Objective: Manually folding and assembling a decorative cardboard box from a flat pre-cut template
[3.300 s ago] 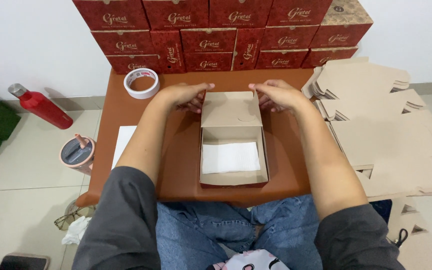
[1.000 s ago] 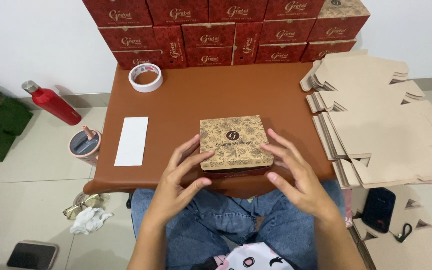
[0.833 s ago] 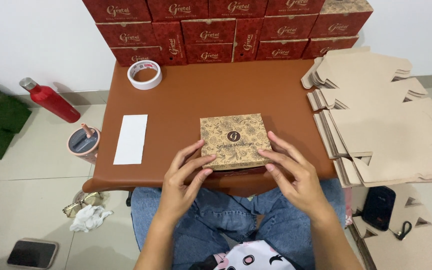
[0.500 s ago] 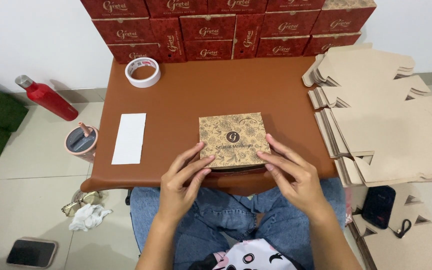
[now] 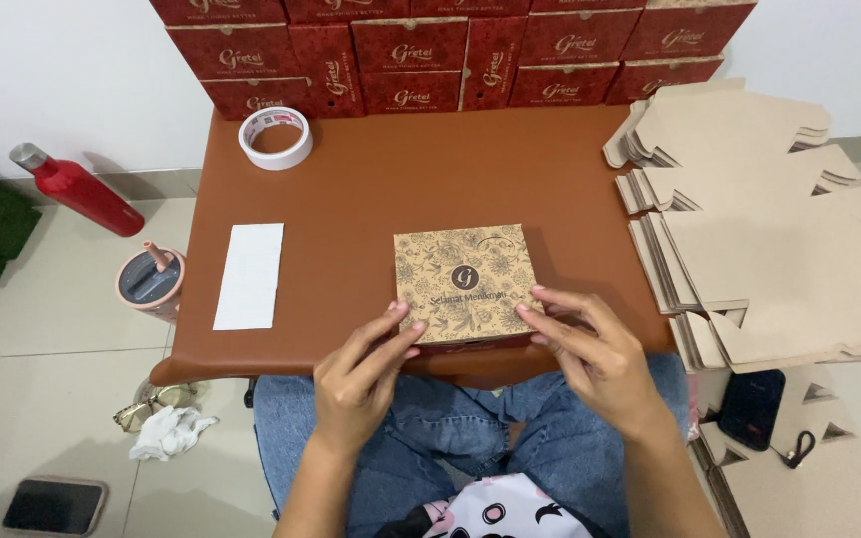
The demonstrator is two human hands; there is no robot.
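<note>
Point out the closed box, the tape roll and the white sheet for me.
Box (image 5: 463, 284), head view, centre of its patterned lid.
Tape roll (image 5: 254, 143), head view, left side of the ring.
White sheet (image 5: 249, 276), head view, middle of the sheet.

Closed box (image 5: 463, 284): light brown w/ darker flower & leaf pattern all over the lid, dark round mark in the middle. Table (image 5: 430, 169): plain reddish brown. Paper slip (image 5: 249, 275): white. Tape roll (image 5: 275, 137): white outside, brownish inside. Stacked boxes (image 5: 411, 50) at the back: dark red w/ pale writing. Flat cardboard sheets (image 5: 759, 229): plain tan, no pattern. Bottle (image 5: 77, 187): red w/ silver cap. Cup (image 5: 147, 282): pink w/ grey lid & pink straw. Jeans (image 5: 470, 438): blue. Shirt (image 5: 495, 510): pink & white w/ black shapes. Floor (image 5: 42, 399): pale grey tiles. Cloth (image 5: 166, 433) on floor: white. Wall (image 5: 52, 70): white.
</note>
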